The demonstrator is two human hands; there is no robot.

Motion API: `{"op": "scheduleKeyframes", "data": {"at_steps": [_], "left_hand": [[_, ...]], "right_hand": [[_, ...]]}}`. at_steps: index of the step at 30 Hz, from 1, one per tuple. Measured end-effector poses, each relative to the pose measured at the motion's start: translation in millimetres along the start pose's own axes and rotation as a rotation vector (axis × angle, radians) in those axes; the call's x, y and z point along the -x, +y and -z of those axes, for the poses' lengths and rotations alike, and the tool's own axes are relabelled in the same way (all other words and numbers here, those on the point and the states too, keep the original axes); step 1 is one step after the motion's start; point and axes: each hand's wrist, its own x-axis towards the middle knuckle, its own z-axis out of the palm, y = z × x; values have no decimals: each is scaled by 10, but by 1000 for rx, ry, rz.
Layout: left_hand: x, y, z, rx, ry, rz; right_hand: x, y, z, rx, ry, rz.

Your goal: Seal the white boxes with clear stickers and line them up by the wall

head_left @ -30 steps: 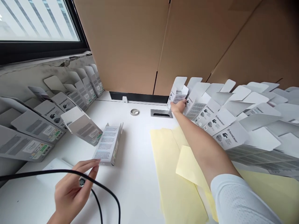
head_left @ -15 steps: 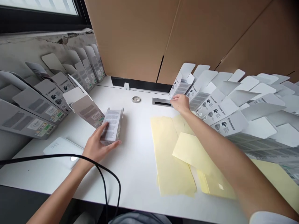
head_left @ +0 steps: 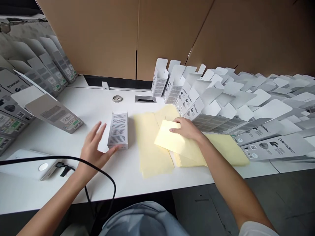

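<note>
In the head view, the person's left hand (head_left: 94,155) is spread wide, its thumb well apart from the fingers, and it grips nothing. The box (head_left: 118,129) lies just beside it, in the mouth of that wide grip: the long side with rows of print faces up, the near end comes to the thumb, and the far end, with small flaps sticking up, points away from the hand. The thumb tip overlaps the near end; whether it touches cannot be told.

The right hand (head_left: 188,127) is over the yellow sheet (head_left: 169,139), its fingers curled and close to the thumb. The grip is narrow, but it cannot be told whether the sheet is pinched or only touched. Left of this hand and partly under that sheet lie flat sheets (head_left: 151,150); a yellow stack (head_left: 226,147) lies to its right, beneath the forearm.

Beyond the left hand and to its left, the tilted box (head_left: 57,113) leans with its upper end open. Nearer, left of the wrist, is the white device (head_left: 27,164), with a plug (head_left: 65,169) at its side; a black cable (head_left: 103,172) runs across in front of the left wrist. Beyond the right hand and to its right stand the open boxes (head_left: 231,101), crowded together, flaps up. All rest on the white table (head_left: 129,173).
</note>
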Motion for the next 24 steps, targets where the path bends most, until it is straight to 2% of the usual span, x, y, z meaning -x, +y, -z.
{"op": "scheduleKeyframes", "data": {"at_steps": [2,3,4,6,9,10,12,15,17,19,21,22,24], "left_hand": [[5,186,35,2,234,-157],[2,305,37,45,269,-203],[-5,436,23,106,245,-206],[-31,712,-49,295,62,-77],[-85,1062,-197,757,-343,257],[-101,1143,-235,922,-446,345],[-125,1244,-275,1169,-524,484],[-140,1276,-268,1295,-378,608],[-139,1256,-260,1297,-304,643],[-127,1224,-275,1281,-289,633],[-100,1185,-310,1220,-256,571],[-80,1165,-329,1162,-195,511],[-32,1130,-352,960,-9,304]], "right_hand": [[154,-90,43,-200,69,85],[242,-150,76,-329,67,129],[330,-219,109,-457,48,167],[492,-369,165,-669,52,221],[669,-557,202,-928,126,235],[713,-593,202,-1005,141,217],[797,-618,191,-1126,155,163],[936,-576,141,-1240,93,88],[1029,-547,71,-1283,-36,75],[1102,-543,-38,-1311,-151,73],[1147,-563,-173,-1338,-175,67],[1161,-578,-243,-1356,-156,63],[1179,-611,-369,-1382,-104,72]]}}
